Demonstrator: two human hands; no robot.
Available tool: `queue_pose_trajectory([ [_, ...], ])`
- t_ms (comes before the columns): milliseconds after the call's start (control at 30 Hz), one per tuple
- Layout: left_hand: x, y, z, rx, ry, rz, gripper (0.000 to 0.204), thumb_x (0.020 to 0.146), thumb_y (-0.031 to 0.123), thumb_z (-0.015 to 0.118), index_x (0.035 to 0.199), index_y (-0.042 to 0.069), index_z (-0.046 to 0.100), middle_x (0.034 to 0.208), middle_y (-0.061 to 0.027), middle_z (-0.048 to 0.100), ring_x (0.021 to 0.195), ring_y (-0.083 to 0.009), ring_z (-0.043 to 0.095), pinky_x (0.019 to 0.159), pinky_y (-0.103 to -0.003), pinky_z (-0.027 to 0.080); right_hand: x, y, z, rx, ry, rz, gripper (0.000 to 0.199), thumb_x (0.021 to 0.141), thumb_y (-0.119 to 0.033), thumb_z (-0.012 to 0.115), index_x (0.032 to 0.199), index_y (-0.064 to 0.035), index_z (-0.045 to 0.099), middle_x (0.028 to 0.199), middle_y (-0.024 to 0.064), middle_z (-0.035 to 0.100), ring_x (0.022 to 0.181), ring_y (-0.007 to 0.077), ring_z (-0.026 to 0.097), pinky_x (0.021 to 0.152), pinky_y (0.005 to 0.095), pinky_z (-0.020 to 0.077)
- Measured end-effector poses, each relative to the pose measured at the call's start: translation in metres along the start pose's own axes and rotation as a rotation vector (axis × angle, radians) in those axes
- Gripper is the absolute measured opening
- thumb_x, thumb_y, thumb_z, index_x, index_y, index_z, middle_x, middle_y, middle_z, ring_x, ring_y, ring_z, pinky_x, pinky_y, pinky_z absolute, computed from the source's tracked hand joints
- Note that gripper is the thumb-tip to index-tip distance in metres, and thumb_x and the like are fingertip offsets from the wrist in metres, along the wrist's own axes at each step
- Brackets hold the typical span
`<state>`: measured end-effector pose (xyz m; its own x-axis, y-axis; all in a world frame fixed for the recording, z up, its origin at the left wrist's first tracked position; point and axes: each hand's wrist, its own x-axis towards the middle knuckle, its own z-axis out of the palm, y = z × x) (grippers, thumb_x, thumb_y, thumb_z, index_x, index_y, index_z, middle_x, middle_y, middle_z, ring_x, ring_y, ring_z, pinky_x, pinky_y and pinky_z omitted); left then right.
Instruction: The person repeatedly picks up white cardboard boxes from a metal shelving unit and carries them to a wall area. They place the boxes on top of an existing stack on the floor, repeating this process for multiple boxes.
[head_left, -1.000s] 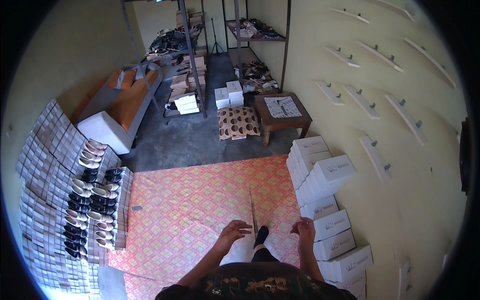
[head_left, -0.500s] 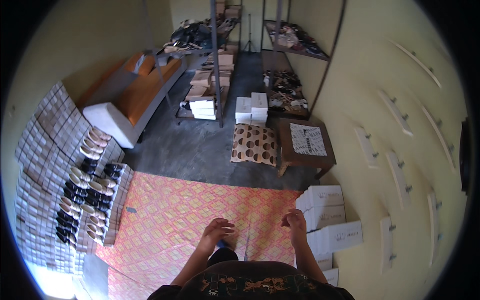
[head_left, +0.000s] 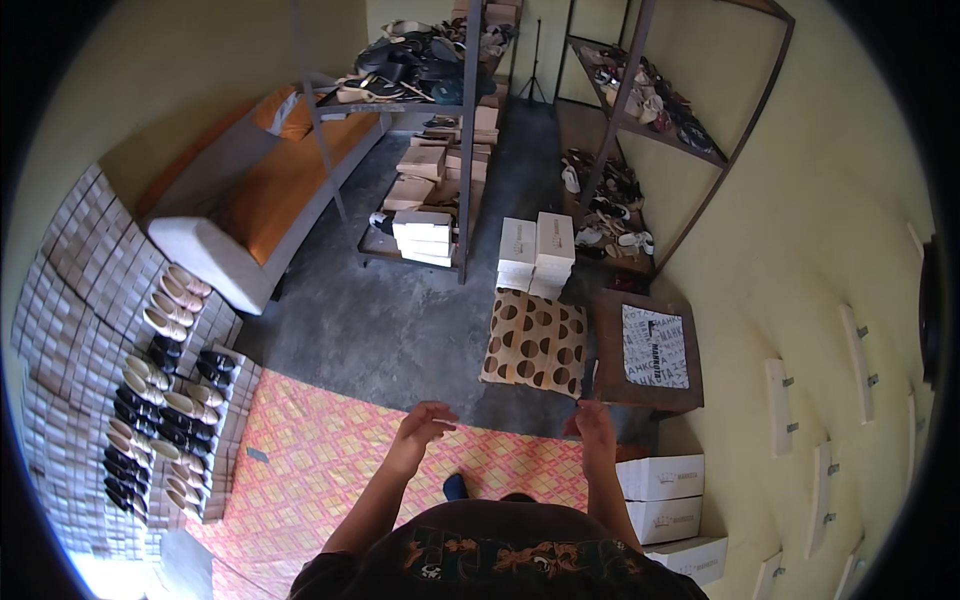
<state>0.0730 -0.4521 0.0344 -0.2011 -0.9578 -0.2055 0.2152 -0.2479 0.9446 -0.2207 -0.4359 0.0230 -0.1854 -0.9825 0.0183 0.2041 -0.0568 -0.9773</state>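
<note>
Both of my hands are held out in front of my body, above the patterned floor covering (head_left: 330,440). My left hand (head_left: 424,432) is empty, its fingers spread apart and curving inward. Opposite it, my right hand (head_left: 592,428) also holds nothing, with loosely bent fingers apart. Just beyond the right hand lie a cushion with brown half-circles (head_left: 535,342) and a low brown table (head_left: 645,390) bearing a printed white cloth (head_left: 655,345). White shoe boxes (head_left: 662,478) are stacked beside my right forearm.
Pairs of shoes (head_left: 165,400) stand on a stepped display at left. Behind it is an orange and grey sofa (head_left: 220,220). Metal racks (head_left: 470,150) hold shoes and boxes. More white boxes (head_left: 536,250) stand behind the cushion. Small wooden ledges (head_left: 780,408) jut from the right wall.
I have moved forward, so the cushion, table and racks appear nearer. My hands stay raised and apart, both empty.
</note>
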Motion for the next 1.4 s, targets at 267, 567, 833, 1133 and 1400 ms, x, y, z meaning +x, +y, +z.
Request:
queue_pose_trajectory([
  [267, 0.166, 0.022, 0.007, -0.046, -0.162, -0.149, 0.033, 0.078, 0.008, 0.046, 0.11, 0.005, 0.047, 0.104, -0.0106, 0.057, 0.092, -0.0186, 0.055, 0.079, -0.027, 0.04, 0.118, 0.035, -0.012, 0.1, 0.178, 0.13, 0.021, 0.086, -0.007, 0.05, 0.107, -0.0036, 0.049, 0.081, 0.0073, 0.057, 0.07, 0.0137, 0.055, 0.063, 0.0254, 0.0458],
  [567, 0.348, 0.061, 0.019, -0.045, -0.111, -0.171, 0.025, 0.081, 0.009, 0.043, 0.106, 0.005, 0.048, 0.105, -0.0103, 0.057, 0.093, -0.0184, 0.055, 0.079, -0.027, 0.04, 0.337, 0.037, -0.034, 0.075, 0.258, 0.124, 0.021, 0.085, -0.007, 0.049, 0.106, -0.0036, 0.05, 0.08, 0.0058, 0.057, 0.067, 0.0115, 0.055, 0.061, 0.0228, 0.0437],
  [833, 0.507, 0.067, 0.033, -0.114, 0.006, -0.252, 0.026, 0.079, 0.008, 0.045, 0.105, 0.006, 0.049, 0.103, -0.0093, 0.058, 0.091, -0.0167, 0.056, 0.077, -0.027, 0.041, 0.508, 0.028, -0.01, 0.098, 0.091, 0.072, 0.02, 0.087, -0.007, 0.05, 0.106, -0.0044, 0.049, 0.082, 0.0057, 0.057, 0.07, 0.0116, 0.054, 0.064, 0.023, 0.0431],
  [1133, 0.707, 0.009, 0.051, 0.011, -0.261, -0.484, 0.026, 0.082, 0.011, 0.042, 0.107, 0.007, 0.048, 0.105, -0.0094, 0.058, 0.093, -0.0191, 0.056, 0.077, -0.03, 0.042, 0.605, 0.094, -0.035, 0.054, 0.272, 0.257, 0.022, 0.086, -0.01, 0.048, 0.107, -0.0048, 0.049, 0.083, 0.0064, 0.058, 0.072, 0.0139, 0.057, 0.065, 0.0261, 0.0463],
  [1400, 0.836, -0.117, 0.02, 0.126, -0.12, -0.816, 0.026, 0.08, 0.012, 0.043, 0.105, 0.009, 0.05, 0.1, -0.0062, 0.06, 0.088, -0.017, 0.058, 0.071, -0.03, 0.041, 0.765, 0.208, -0.122, -0.118, 0.426, 0.449, 0.027, 0.086, -0.004, 0.042, 0.113, -0.0046, 0.043, 0.083, 0.006, 0.057, 0.072, 0.0122, 0.055, 0.064, 0.0227, 0.0433],
])
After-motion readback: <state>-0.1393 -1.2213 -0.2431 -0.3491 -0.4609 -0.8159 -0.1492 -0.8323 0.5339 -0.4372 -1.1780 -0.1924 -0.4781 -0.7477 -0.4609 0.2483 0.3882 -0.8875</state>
